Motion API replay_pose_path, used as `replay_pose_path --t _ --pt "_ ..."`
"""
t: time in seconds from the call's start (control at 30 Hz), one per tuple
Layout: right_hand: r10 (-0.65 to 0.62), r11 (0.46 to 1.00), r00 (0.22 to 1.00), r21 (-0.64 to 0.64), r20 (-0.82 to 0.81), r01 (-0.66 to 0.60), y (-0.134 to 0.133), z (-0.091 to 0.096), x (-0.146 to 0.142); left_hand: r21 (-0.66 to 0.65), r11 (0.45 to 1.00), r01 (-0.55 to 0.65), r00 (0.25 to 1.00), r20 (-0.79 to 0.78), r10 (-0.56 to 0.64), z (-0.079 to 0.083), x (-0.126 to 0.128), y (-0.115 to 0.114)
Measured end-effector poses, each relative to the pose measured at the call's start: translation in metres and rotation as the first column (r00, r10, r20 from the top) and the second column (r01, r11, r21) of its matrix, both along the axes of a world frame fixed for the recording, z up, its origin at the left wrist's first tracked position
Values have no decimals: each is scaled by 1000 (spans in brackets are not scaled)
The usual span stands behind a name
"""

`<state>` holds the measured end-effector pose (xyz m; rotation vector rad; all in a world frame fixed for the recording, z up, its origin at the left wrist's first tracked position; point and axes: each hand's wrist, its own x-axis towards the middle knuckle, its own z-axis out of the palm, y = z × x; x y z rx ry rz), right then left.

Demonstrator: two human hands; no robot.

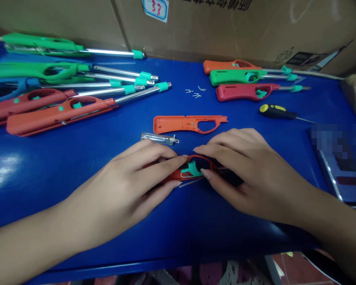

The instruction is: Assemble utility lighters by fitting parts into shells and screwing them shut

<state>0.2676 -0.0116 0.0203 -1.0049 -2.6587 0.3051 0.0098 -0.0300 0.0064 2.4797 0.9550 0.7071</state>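
Close to me on the blue table lies an open orange lighter half [175, 175], with a turquoise trigger [191, 169] seated in it beside the finger loop. My left hand [133, 174] is closed around its handle end and covers most of it. Thumb and fingers of my right hand [249, 170] grip around the loop and front end, the thumb tip touching near the trigger. A thin clear strip [190, 183] lies just below. Beyond my hands are the matching orange shell half [172, 126], hollow side up, and a clear fuel tank [157, 138].
Several long lighters with metal tubes, such as an orange one [59, 114], lie at the left. A red lighter [243, 92] and two others lie back right, near small screws [194, 93] and a screwdriver [277, 112]. A cardboard box [178, 35] stands behind; a phone-like device [341, 170] lies right.
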Motion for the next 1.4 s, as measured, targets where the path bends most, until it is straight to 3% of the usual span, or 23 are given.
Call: replay_pose_path --t 0.43,0.6,0.73,0.97,1.23,1.4 --pt "-61 993 998 -96 12 62 5 -4 -3 32 999 -11 1000 -21 11 -5 3 6" --pt "-120 988 977 -117 -177 100 11 -8 -2 45 999 -6 999 -32 7 -2 1 8" --pt "-81 994 966 -89 -245 60 19 0 5 87 996 -10 1000 -20 12 4 -2 6" --pt "-5 997 996 -82 -94 -3 11 14 3 106 990 93 995 -50 -88 -2 -3 5" --pt "-11 992 996 -128 -93 -1 1 8 3 115 988 101 993 -66 -94 -4 -1 3" --pt "34 994 999 -102 -11 -35 0 8 8 115 988 99 993 -76 -91 -3 -1 2"
